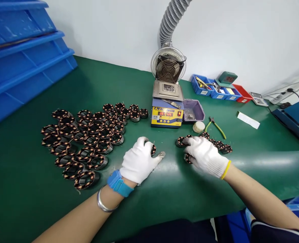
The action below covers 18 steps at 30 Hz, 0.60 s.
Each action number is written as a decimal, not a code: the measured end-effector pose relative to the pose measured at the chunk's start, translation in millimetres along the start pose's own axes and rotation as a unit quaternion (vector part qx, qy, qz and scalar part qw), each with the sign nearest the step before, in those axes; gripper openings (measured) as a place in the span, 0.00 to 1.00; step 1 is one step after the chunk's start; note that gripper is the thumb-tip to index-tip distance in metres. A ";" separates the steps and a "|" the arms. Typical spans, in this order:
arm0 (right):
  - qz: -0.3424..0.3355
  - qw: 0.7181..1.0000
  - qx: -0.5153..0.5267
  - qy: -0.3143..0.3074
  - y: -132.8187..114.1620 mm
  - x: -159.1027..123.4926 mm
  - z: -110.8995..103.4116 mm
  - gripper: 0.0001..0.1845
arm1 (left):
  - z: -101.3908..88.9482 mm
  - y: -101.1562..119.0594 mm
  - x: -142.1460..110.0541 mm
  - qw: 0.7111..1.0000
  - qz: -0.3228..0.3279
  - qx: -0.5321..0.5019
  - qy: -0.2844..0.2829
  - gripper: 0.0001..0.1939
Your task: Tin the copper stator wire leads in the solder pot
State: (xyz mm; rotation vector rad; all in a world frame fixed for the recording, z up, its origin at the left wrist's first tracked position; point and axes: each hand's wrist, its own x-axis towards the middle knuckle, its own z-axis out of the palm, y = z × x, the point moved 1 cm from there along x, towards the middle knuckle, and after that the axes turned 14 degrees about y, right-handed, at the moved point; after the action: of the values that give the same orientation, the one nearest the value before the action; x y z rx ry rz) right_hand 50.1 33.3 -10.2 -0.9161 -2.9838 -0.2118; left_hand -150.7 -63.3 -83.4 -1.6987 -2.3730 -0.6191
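Observation:
My left hand [140,160], in a white glove, curls over a small copper-wound motor stator [153,150]; most of that ring hides behind the fingers, while the thumb sticks out to the right. In its own white glove with a yellow cuff, my right hand [206,155] has its fingers bent round another stator [188,158]. A stator [180,141] stands just beside the right fingertips. More stators [226,148] lie behind and to the right of this hand, partly covered by it. To the left spreads a large group of stators [84,153], windings facing up.
A solder pot [167,113] with red digits stands at the back centre, a fan [168,69] and grey duct [173,20] behind it. Nearby are a purple tray [201,109], round whitish tin [198,127] and green-handled cutters [216,127]. Blue crates [25,67] stack at left; small bins [202,88] line the wall.

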 end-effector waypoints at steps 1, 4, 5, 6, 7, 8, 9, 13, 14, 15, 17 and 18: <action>0.016 1.000 -0.023 0.009 -1.1 -3.1 1.1 0.11 | 2.3 -1.1 0.4 1.000 0.005 0.000 0.006 0.19; 0.048 0.996 0.001 0.072 -13.8 -9.9 -2.5 0.18 | 8.2 -4.3 -0.9 0.999 0.021 -0.034 0.028 0.14; 0.062 0.993 0.040 0.094 -21.8 -11.5 -3.5 0.20 | 9.0 -4.5 -2.4 0.997 0.025 -0.064 0.039 0.13; 0.081 0.987 0.091 0.108 -31.0 -12.3 -2.9 0.23 | 8.9 -3.9 -4.6 0.993 0.030 -0.103 0.053 0.12; 0.108 0.977 0.148 0.113 -40.4 -11.9 -0.4 0.26 | 8.0 -2.7 -7.2 0.986 0.040 -0.149 0.071 0.11; 0.139 0.962 0.207 0.110 -49.2 -10.0 4.1 0.29 | 6.5 -0.9 -10.2 0.975 0.051 -0.197 0.093 0.11; 0.166 0.944 0.267 0.099 -56.9 -6.8 10.3 0.31 | 4.4 1.3 -13.2 0.961 0.065 -0.242 0.119 0.12; 0.201 0.855 0.472 0.075 -71.1 11.4 35.7 0.26 | 0.0 6.6 -20.6 0.928 0.050 -0.316 0.189 0.31; 0.204 0.841 0.495 0.083 -71.6 14.5 39.1 0.25 | 1.6 6.6 -20.7 0.931 0.035 -0.319 0.174 0.33; 0.208 0.834 0.503 0.093 -71.7 16.5 41.1 0.26 | 4.2 6.0 -20.3 0.933 0.023 -0.327 0.148 0.34; 0.219 0.842 0.480 0.115 -71.8 17.4 42.5 0.29 | 10.9 4.0 -19.2 0.928 0.020 -0.359 0.094 0.33; 0.217 0.854 0.454 0.131 -72.0 16.6 42.6 0.30 | 13.8 2.8 -18.8 0.923 0.024 -0.377 0.080 0.32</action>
State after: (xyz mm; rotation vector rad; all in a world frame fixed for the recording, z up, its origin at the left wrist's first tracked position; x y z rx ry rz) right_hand -2.8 -10.7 -60.5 -1.1960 -2.0960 0.9083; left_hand -140.2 -73.1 -101.9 -1.8316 -2.0892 -1.7568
